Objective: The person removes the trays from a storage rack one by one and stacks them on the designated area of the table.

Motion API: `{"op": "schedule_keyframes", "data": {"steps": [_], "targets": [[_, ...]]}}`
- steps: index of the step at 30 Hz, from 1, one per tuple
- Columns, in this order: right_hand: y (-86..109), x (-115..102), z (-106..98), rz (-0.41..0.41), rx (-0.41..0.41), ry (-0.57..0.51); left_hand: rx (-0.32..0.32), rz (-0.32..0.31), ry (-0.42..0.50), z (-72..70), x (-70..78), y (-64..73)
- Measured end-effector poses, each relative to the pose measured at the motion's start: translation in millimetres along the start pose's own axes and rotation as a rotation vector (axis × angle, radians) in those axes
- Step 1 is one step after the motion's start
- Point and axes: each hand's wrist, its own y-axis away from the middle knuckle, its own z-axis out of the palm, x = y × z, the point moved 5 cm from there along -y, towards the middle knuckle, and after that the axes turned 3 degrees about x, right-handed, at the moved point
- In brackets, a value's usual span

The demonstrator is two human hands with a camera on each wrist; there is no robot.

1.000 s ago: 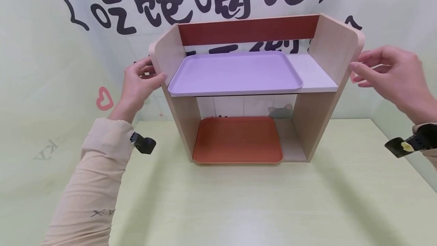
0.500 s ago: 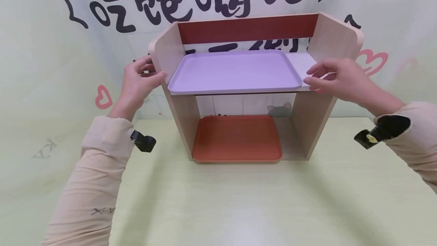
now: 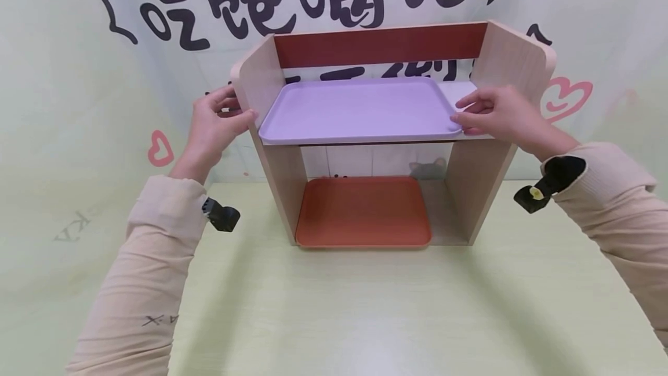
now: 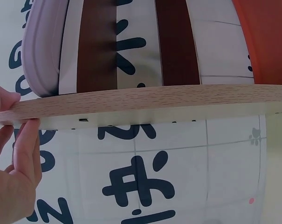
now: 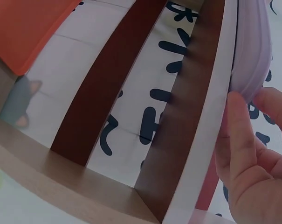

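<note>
Fingers of the right hand (image 3: pixel 500 115) pinch the right edge of the purple tray (image 3: pixel 360 110) — the tray lies at nine o'clock from that hand, flat on the top board of the wooden shelf (image 3: pixel 508 62). The left hand (image 3: pixel 211 126) grips the shelf's left side wall, thumb in front — the tray sits at three o'clock from it. An orange tray (image 3: pixel 362 212) lies on the bottom board.
</note>
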Motion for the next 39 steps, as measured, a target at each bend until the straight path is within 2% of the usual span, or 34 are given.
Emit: {"op": "schedule_keyframes", "data": {"steps": [10,20,26,31,39], "targets": [[-3.5,6,2,0.109,-0.039,-0.004,-0.003,0.016,0.026,2.7,1.4,-1.3],[-5.8,7,2,0.127,-0.101,0.015,-0.001,0.011,0.019,3.7,-0.2,-1.3],[-2.4,4,3,0.133,-0.100,-0.011,0.002,0.005,0.020,3.0,-2.0,-0.9],[3.2,4,3,0.158,-0.098,-0.061,0.002,0.010,0.019,1.8,-1.6,-0.2],[13.1,7,6,0.223,-0.114,-0.216,0.003,0.015,0.018,0.6,-1.8,-0.1]]}}
